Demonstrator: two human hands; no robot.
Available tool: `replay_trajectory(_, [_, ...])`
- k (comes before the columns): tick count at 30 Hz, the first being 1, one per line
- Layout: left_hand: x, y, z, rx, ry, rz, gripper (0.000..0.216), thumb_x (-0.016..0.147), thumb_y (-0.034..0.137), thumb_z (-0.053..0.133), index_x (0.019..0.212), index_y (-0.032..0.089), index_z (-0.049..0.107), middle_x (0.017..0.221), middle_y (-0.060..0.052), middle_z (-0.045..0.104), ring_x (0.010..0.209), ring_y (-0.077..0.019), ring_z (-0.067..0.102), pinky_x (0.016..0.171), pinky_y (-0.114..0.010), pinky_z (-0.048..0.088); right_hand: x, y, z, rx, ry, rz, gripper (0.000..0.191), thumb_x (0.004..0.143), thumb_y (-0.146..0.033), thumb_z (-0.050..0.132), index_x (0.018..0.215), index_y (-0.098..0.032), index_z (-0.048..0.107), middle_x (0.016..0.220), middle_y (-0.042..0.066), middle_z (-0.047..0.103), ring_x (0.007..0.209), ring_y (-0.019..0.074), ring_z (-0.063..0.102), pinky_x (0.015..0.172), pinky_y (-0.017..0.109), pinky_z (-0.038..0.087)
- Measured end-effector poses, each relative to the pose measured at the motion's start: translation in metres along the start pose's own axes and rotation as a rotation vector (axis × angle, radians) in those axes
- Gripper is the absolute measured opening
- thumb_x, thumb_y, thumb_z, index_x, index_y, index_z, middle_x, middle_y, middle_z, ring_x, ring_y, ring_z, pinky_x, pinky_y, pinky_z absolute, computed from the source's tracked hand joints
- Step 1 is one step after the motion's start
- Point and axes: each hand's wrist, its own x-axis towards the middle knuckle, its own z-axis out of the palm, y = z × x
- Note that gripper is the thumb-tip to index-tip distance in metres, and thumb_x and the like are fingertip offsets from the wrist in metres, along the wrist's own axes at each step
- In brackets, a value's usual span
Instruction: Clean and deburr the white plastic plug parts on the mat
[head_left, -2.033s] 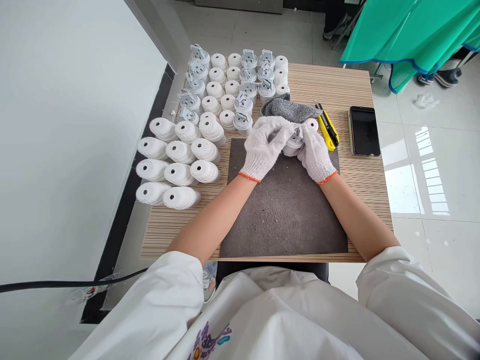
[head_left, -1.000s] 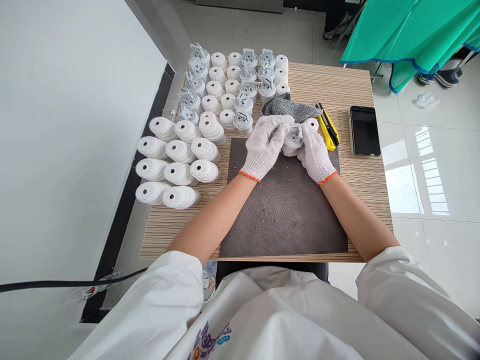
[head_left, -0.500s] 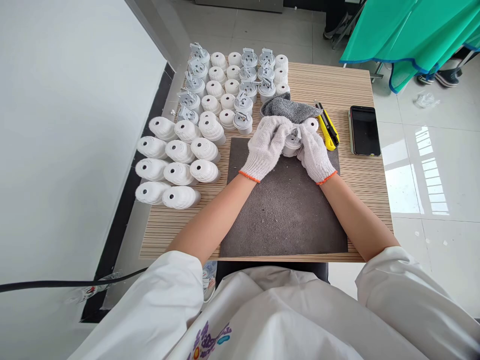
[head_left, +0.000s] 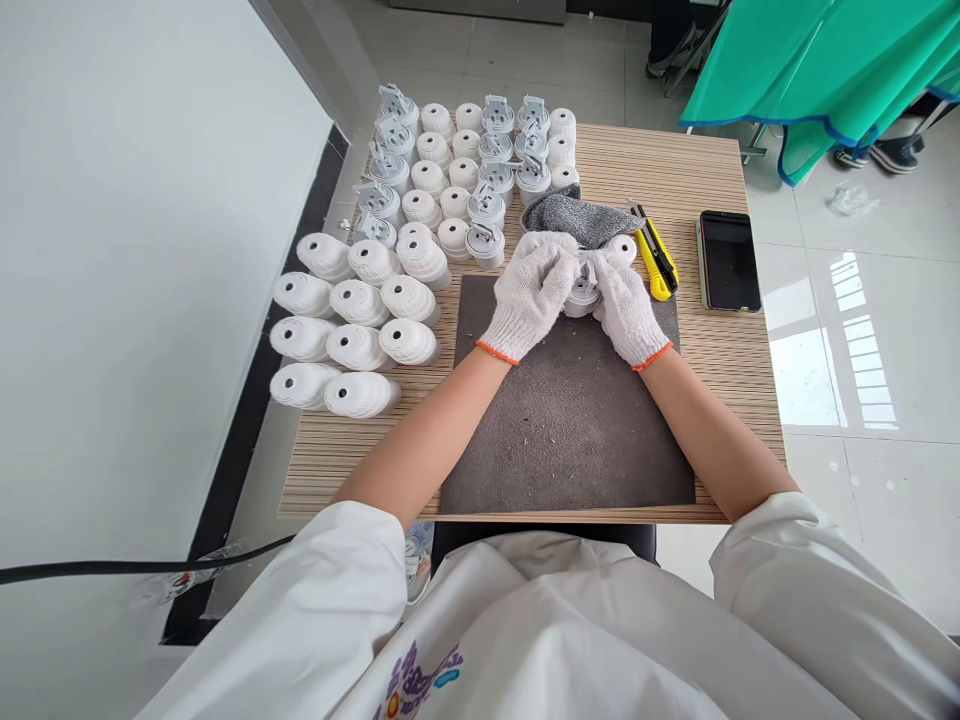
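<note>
My left hand (head_left: 531, 288), in a white knit glove with an orange cuff, is closed at the left side of a round white plastic housing (head_left: 581, 301). My right hand (head_left: 626, 305), gloved alike, pinches the grey clip on its top from the right. The housing stands upright at the back of a dark mat (head_left: 562, 420); the fingertips hide part of it. Just behind my hands lies a grey speckled cloth (head_left: 577, 218). A white ribbed piece with a hole (head_left: 622, 248) is beyond my right fingers.
A yellow utility knife (head_left: 656, 255) lies right of my hands, a phone (head_left: 729, 262) farther right. Several white ribbed housings (head_left: 360, 302) fill the table's left side; behind them stand several housings with grey clips (head_left: 496, 148). A green cloth (head_left: 817, 70) hangs at far right.
Both hands stay on the housing. My left hand and the housing have shifted very slightly left; the fingers have moved a little at the clip.
</note>
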Motion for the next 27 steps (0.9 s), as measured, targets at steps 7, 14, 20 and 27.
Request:
replay_trajectory(7, [0.0,0.006,0.0,-0.021,-0.032,0.014,0.063,0.107,0.083,0.048,0.083,0.028,0.068,0.105,-0.008,0.076,0.118,-0.0304,0.074,0.111,-0.051,0.062,0.0,-0.004,0.0,-0.021,0.039,0.047,0.032,0.112,-0.05,0.059,0.113,-0.026,0.08,0.124,0.004,0.08,0.141,0.0263,0.071,0.13,0.046,0.053])
replay_trajectory(14, [-0.002,0.006,0.0,-0.012,-0.006,0.001,0.058,0.106,0.081,0.054,0.09,0.029,0.072,0.123,-0.008,0.075,0.129,-0.0297,0.073,0.12,-0.051,0.057,0.003,0.0,-0.001,0.01,0.063,0.062,0.035,0.112,-0.05,0.059,0.12,-0.024,0.08,0.136,0.006,0.079,0.151,0.0282,0.065,0.131,0.049,0.052])
replay_trajectory(20, [-0.002,0.009,-0.001,-0.007,-0.01,0.007,0.055,0.107,0.079,0.055,0.091,0.03,0.073,0.125,-0.008,0.076,0.131,-0.0289,0.073,0.121,-0.05,0.057,0.006,0.009,-0.007,0.048,0.063,0.12,0.038,0.112,-0.056,0.06,0.125,-0.027,0.08,0.144,0.006,0.077,0.164,0.0313,0.054,0.13,0.052,0.054])
replay_trajectory(27, [-0.001,0.012,-0.001,-0.037,-0.001,0.038,0.054,0.107,0.078,0.057,0.091,0.03,0.073,0.118,-0.008,0.077,0.131,-0.0288,0.073,0.12,-0.052,0.057,0.012,0.026,-0.002,0.071,0.119,0.103,0.043,0.116,-0.052,0.054,0.134,-0.021,0.077,0.148,0.008,0.074,0.165,0.0339,0.053,0.132,0.055,0.05])
